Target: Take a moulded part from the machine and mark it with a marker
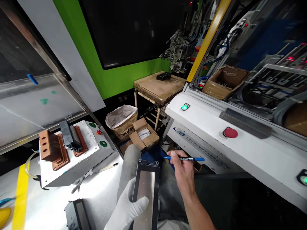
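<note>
Open gap between right hand (184,172) and housing (146,183)

The marker (195,159) is blue, the framed part (156,187) black (its panel (147,182) brownish-grey), the glove (124,206) white.

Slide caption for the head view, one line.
Gloved left hand grips a dark-framed rectangular part while the bare right hand holds a blue pen beside it.

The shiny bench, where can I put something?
Bare bench shows between the yellow stripe and the lying black case, and between that case and the gloved left hand. It's crowded higher up, around the control box and tool.
</note>
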`<state>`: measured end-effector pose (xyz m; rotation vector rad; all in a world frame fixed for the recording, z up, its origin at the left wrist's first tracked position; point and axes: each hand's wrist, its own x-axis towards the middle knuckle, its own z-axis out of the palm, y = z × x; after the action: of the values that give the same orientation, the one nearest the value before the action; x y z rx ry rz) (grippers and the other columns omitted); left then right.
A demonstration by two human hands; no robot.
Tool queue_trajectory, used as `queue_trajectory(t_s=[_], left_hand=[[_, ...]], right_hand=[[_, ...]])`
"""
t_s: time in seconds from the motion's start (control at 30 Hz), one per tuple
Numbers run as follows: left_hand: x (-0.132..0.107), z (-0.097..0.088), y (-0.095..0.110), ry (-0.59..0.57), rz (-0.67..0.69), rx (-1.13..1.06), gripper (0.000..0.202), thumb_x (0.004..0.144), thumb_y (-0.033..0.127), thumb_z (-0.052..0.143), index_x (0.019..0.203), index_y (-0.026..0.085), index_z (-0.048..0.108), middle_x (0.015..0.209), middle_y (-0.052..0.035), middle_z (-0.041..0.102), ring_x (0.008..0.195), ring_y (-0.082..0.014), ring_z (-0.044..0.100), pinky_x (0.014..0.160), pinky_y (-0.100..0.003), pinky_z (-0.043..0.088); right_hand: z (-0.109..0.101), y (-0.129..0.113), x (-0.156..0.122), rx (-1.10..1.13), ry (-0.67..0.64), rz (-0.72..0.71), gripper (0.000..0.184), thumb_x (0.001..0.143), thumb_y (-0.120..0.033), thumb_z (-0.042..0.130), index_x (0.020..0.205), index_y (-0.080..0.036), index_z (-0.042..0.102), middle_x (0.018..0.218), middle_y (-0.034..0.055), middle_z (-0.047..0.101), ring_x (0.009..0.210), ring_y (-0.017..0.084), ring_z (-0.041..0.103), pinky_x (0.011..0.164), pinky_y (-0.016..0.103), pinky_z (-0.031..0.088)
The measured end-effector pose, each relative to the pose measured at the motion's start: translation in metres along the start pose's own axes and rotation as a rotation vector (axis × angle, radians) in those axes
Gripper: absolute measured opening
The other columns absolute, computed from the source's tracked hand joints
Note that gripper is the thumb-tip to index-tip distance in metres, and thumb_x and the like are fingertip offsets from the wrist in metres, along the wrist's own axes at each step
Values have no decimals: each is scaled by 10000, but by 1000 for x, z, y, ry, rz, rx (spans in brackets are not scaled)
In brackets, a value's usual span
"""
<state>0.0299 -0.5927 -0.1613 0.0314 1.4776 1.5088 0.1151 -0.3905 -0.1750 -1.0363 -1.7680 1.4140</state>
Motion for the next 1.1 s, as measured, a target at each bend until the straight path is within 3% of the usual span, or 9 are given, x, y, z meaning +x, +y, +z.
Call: queue_trajectory(t_s=[0.1, 0.2, 0.33, 0.47, 0.67, 0.87, 1.0, 1.1], left_hand=[[3, 4, 2, 61, -20, -91, 699, 729, 439, 839, 1323, 229, 537, 1236, -108, 732, 1099, -303, 701, 964, -405, 573], [13, 5, 0, 131, 49, -216, 604, 805, 401, 783, 1349, 277, 550, 1327, -81, 688, 1149, -265, 684, 1047, -394, 536], [28, 2, -2, 243, 114, -390, 694, 817, 343, 778, 1440, 328, 474, 1302, -76, 695, 1169, -270, 680, 980, -403, 584], [36, -2, 2, 318, 108, -420, 699, 793, 314, 801, 1425, 305, 502, 1191, -79, 737, 1016, -248, 734, 824, -348, 637], [36, -4, 5, 341, 115, -430, 608, 793, 301, 806, 1354, 296, 570, 1140, -60, 753, 949, -184, 735, 788, -281, 635], [35, -5, 3, 336, 124, -450, 622, 787, 299, 809, 1358, 278, 563, 1129, -61, 746, 927, -210, 739, 760, -307, 643], [35, -2, 5, 345, 151, -477, 618, 790, 278, 801, 1359, 271, 560, 1040, -44, 754, 857, -196, 739, 724, -293, 635], [32, 1, 8, 291, 168, -486, 594, 804, 284, 783, 1352, 261, 556, 1039, -60, 758, 838, -205, 737, 752, -334, 637]], right_hand=[[-7, 5, -15, 48, -57, -78, 251, 940, -465, 618, 920, -229, 700, 902, 53, 692, 790, 178, 609, 623, 274, 493], [-14, 10, -39, 79, -181, -205, 129, 941, -349, 630, 899, -244, 693, 1051, 81, 711, 945, 215, 673, 653, 273, 553], [-24, 18, -70, -27, -254, -342, 88, 947, -236, 590, 910, -252, 669, 977, 75, 716, 931, 219, 699, 714, 304, 600], [-25, 28, -82, -144, -270, -484, 105, 926, -153, 583, 906, -245, 631, 894, 60, 713, 942, 218, 696, 754, 315, 604], [-18, 32, -83, -182, -298, -522, 121, 925, -124, 587, 929, -242, 610, 829, 38, 699, 949, 204, 681, 800, 324, 598], [-16, 30, -84, -230, -295, -558, 133, 915, -109, 591, 914, -243, 589, 838, 33, 700, 953, 201, 685, 799, 337, 603], [-12, 23, -87, -221, -392, -682, 232, 866, -96, 670, 1022, -255, 605, 791, -8, 723, 1014, 231, 709, 985, 454, 579], [-7, 19, -90, -236, -433, -763, 294, 838, -121, 717, 1076, -261, 618, 819, -12, 753, 1138, 279, 689, 1040, 513, 544]])
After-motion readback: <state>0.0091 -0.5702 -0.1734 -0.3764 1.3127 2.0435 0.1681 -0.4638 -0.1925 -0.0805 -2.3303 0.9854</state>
